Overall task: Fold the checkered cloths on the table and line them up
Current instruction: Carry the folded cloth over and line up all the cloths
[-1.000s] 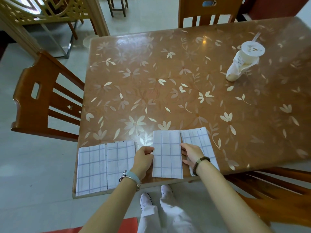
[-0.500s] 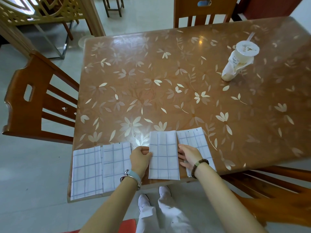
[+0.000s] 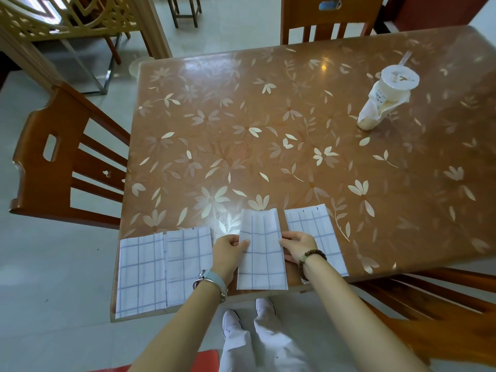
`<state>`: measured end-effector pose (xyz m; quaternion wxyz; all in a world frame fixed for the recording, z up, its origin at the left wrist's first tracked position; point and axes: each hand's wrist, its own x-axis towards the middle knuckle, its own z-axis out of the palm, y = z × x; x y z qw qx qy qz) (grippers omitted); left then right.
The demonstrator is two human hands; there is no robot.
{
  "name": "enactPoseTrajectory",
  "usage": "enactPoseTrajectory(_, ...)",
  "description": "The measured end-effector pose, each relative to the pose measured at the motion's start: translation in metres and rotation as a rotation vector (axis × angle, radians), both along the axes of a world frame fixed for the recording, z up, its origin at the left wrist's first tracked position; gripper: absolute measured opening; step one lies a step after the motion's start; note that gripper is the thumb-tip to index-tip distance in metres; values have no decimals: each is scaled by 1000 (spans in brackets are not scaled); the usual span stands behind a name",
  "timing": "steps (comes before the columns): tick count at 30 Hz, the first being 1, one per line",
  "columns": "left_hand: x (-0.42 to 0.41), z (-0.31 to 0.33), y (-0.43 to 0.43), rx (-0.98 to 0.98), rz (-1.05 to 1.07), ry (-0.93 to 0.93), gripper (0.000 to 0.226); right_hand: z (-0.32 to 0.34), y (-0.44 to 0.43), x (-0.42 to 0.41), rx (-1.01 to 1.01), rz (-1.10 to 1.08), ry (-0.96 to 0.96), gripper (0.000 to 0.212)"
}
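Several folded white cloths with thin blue checks lie in a row along the near edge of the brown floral table (image 3: 295,124). The leftmost cloth (image 3: 141,275) and its neighbour (image 3: 188,261) touch side by side. The middle cloth (image 3: 261,253) sits a little apart. My left hand (image 3: 228,251) pinches its left edge and my right hand (image 3: 298,247) pinches its right edge, thumbs on top. The rightmost cloth (image 3: 316,232) lies partly under my right hand.
A lidded drink cup (image 3: 383,100) with a straw, in a plastic bag, stands at the far right of the table. Wooden chairs stand at the left (image 3: 61,162), the far side (image 3: 330,17) and the near right (image 3: 429,304). My legs and shoes are below the table edge.
Both hands have closed in on the middle cloth's edges, their thumbs now lying over it. The camera has shifted slightly; the other cloths stay put.
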<state>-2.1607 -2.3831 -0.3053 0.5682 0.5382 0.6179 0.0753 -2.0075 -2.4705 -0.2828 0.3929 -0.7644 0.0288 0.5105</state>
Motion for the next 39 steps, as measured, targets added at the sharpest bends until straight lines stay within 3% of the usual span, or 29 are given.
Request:
enactPoseTrajectory(5, -12, -3, 4, 9, 58, 33, 17, 1, 6, -9, 22, 31, 19, 26)
enactPoseTrajectory(10, -28, -3, 4, 35, 105, 55, 20, -8, 14, -21, -7, 193, -91, 28)
enactPoseTrajectory(16, -48, 0, 5, 112, 145, 64, 4, -3, 27, -33, -48, 248, -178, 22)
enactPoseTrajectory(25, -72, -3, 8, 186, 146, 10, 23, -4, 38, -41, -37, 310, -170, 28)
enactPoseTrajectory(28, -77, -5, 8, 326, 10, 20, 32, -7, 39, -42, -48, 318, -194, 28)
enactPoseTrajectory(33, -92, -10, 12, 670, -464, 61, 58, -10, 41, -40, -60, 322, -209, 28)
enactPoseTrajectory(39, -106, -12, 21, 681, -921, 232, 93, -9, 39, -42, -36, 310, -206, 26)
